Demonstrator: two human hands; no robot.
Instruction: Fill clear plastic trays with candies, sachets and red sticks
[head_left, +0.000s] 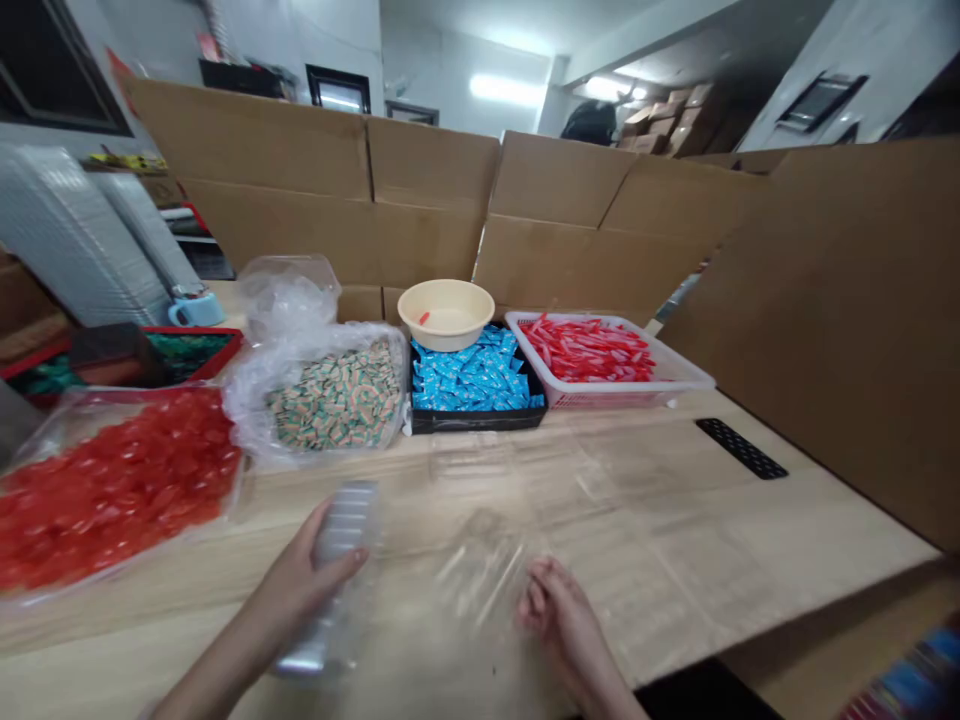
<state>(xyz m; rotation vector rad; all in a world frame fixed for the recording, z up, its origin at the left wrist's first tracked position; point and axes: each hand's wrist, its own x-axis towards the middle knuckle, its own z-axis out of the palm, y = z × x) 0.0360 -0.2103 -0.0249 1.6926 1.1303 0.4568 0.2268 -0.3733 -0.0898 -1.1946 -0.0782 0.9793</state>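
My left hand grips a ribbed clear plastic tray upright on its edge, above the pale wooden table. My right hand rests curled on the table, close to a blurred sheet of clear plastic. Beyond my hands lie a bag of red wrapped sweets, a bag of green-and-cream wrapped sweets, blue sachets in a black tray, and red wrapped pieces in a white basket.
A cream plastic bowl stands behind the blue sachets. Tall cardboard flaps wall the table's far side and right. Stacked clear trays and a red tray sit at left. A black perforated strip lies on the table.
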